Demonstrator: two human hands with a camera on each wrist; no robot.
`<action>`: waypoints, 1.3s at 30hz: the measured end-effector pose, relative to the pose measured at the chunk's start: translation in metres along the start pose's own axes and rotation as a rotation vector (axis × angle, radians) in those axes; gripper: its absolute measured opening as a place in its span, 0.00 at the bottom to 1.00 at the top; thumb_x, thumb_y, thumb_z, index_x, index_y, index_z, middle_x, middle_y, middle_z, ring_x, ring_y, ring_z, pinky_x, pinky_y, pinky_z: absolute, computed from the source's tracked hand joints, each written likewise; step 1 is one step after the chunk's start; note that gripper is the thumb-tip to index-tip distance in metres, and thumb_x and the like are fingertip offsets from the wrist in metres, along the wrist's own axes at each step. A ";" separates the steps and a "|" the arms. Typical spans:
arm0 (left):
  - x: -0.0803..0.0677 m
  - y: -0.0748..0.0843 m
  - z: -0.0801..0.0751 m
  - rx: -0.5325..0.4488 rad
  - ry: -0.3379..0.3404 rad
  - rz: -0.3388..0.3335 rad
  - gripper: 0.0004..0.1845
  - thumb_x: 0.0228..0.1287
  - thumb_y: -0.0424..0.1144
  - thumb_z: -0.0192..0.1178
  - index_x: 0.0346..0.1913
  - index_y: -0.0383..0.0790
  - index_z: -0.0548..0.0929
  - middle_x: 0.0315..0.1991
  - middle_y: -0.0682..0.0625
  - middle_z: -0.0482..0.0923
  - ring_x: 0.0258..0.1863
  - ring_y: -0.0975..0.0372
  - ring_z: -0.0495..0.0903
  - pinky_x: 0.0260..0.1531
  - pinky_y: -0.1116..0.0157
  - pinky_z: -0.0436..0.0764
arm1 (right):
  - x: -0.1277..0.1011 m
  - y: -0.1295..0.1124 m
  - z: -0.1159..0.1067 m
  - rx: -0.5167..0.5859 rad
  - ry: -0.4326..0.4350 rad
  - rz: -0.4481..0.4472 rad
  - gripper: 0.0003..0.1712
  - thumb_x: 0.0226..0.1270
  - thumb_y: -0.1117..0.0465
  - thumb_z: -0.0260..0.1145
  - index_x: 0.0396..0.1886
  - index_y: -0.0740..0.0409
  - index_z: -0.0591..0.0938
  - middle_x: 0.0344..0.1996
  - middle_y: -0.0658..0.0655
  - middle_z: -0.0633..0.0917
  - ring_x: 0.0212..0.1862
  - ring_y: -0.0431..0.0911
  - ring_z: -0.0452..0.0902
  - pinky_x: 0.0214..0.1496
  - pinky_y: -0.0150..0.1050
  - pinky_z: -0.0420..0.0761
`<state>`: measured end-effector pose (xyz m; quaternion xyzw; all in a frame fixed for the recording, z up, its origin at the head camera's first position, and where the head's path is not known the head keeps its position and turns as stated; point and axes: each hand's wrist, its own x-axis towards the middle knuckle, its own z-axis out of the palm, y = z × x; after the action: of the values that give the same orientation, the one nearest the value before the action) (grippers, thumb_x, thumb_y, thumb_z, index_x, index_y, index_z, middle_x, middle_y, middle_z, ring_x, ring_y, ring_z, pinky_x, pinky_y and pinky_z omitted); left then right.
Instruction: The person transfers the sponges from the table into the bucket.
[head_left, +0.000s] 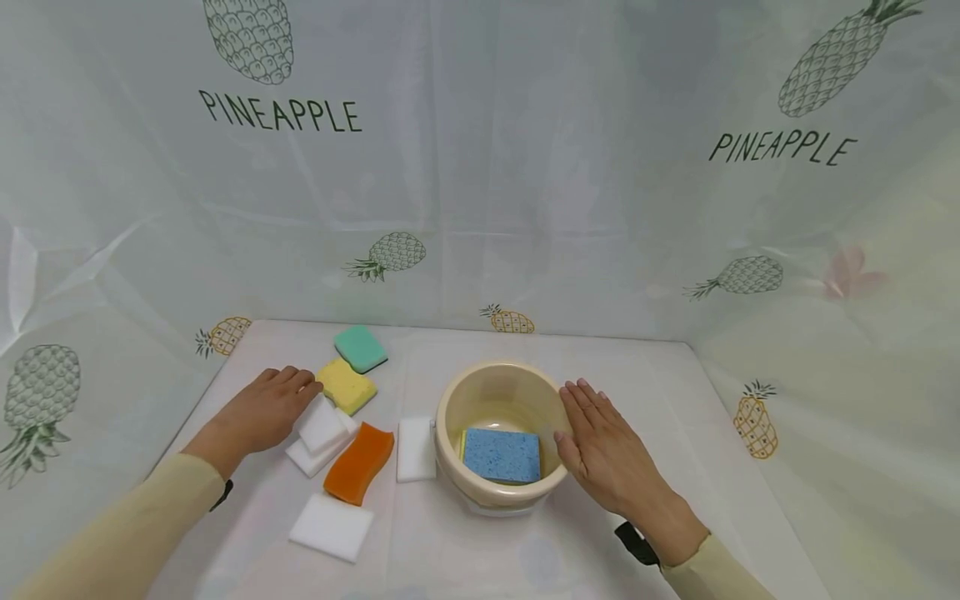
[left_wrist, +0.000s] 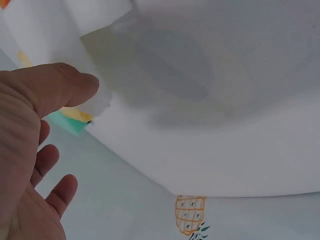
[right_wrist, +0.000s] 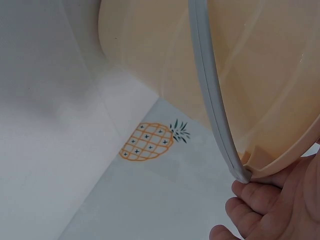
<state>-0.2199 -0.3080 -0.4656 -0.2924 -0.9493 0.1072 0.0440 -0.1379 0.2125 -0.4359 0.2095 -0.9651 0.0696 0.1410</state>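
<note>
Pineapple-printed sheeting [head_left: 480, 167] hangs behind a pale table [head_left: 622, 367]. From the head camera, one cream bucket [head_left: 517, 387] holds one blue sponge [head_left: 501, 455] (yellow shows at its edge); leftward lie four white pads [head_left: 332, 527] and one orange [head_left: 360, 462], one yellow [head_left: 347, 386] and one green sponge [head_left: 361, 347]. The right hand [head_left: 607, 454], fingers straight, touches the bucket's side, gripping nothing. By left wrist, the left hand [left_wrist: 20, 140] meets two stacked pads, fingers loosely bent; whether it pinches one I cannot tell. By right wrist, fingertips sit beside the bucket's handle [right_wrist: 207, 85].

Seems to be a curtained-off corner, enclosed by pineapple-printed sheets [head_left: 525, 167] around a white table [head_left: 637, 392]; hard to tell further.
</note>
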 end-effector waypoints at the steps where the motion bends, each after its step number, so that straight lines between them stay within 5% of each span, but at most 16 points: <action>1: 0.001 0.001 0.000 0.005 -0.011 -0.003 0.24 0.68 0.32 0.68 0.65 0.33 0.78 0.61 0.39 0.77 0.62 0.43 0.75 0.63 0.42 0.77 | 0.000 0.000 0.000 0.000 0.000 0.000 0.37 0.82 0.48 0.53 0.79 0.68 0.67 0.78 0.65 0.70 0.82 0.59 0.61 0.81 0.58 0.62; 21: 0.007 0.001 0.010 -0.016 -0.069 -0.027 0.25 0.64 0.34 0.73 0.63 0.44 0.81 0.55 0.43 0.77 0.56 0.45 0.74 0.62 0.43 0.77 | 0.000 -0.002 0.000 -0.002 -0.007 0.005 0.37 0.82 0.48 0.53 0.79 0.67 0.67 0.78 0.64 0.69 0.82 0.59 0.61 0.81 0.58 0.62; 29: 0.009 -0.005 0.013 -0.046 -0.047 -0.063 0.38 0.52 0.38 0.81 0.65 0.33 0.74 0.63 0.36 0.75 0.63 0.41 0.72 0.66 0.40 0.74 | 0.000 0.000 -0.001 0.000 -0.027 0.011 0.37 0.82 0.47 0.52 0.80 0.67 0.66 0.79 0.64 0.68 0.83 0.58 0.59 0.82 0.57 0.60; 39: 0.006 -0.008 0.004 -0.105 0.020 -0.091 0.36 0.54 0.41 0.77 0.63 0.31 0.73 0.59 0.35 0.77 0.58 0.42 0.73 0.61 0.41 0.76 | -0.001 0.000 -0.001 -0.005 -0.017 0.003 0.37 0.82 0.48 0.53 0.79 0.68 0.66 0.79 0.65 0.69 0.82 0.58 0.60 0.82 0.56 0.61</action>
<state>-0.2294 -0.3120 -0.4680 -0.2519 -0.9654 0.0523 0.0429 -0.1375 0.2131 -0.4355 0.2084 -0.9667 0.0658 0.1334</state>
